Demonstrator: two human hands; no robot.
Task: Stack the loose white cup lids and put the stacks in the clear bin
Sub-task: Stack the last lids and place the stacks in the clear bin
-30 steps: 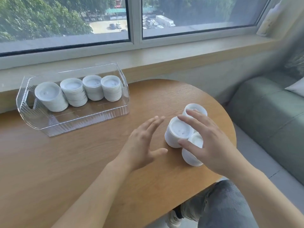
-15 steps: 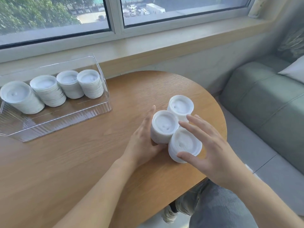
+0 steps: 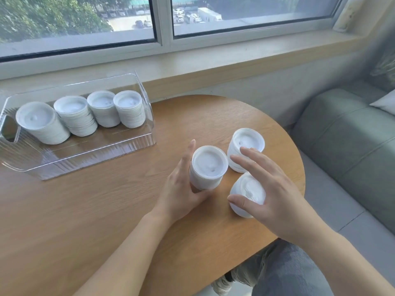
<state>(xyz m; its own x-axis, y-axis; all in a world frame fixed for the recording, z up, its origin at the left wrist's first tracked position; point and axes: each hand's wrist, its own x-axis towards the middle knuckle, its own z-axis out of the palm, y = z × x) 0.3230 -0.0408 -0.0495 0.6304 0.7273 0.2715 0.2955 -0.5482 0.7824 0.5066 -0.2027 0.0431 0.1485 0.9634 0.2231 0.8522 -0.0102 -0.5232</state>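
You see white lid stacks [image 3: 208,166] on a light brown wood-grain table [image 3: 85,210], a clear ribbed bin [image 3: 89,154], a grey-green sofa [image 3: 350,133] and your blue-grey jeans [image 3: 288,272].

Both forearms are bare to the lower frame edge, with no sleeve, watch or ring showing on the left hand [image 3: 181,189] or the right hand [image 3: 275,197]. The fingernails are short and unpainted. At about five o'clock, below the table edge, grey mottled trousers [image 3: 284,272] cover the legs, and what looks like a pale shoe [image 3: 222,285] shows, partly hidden.
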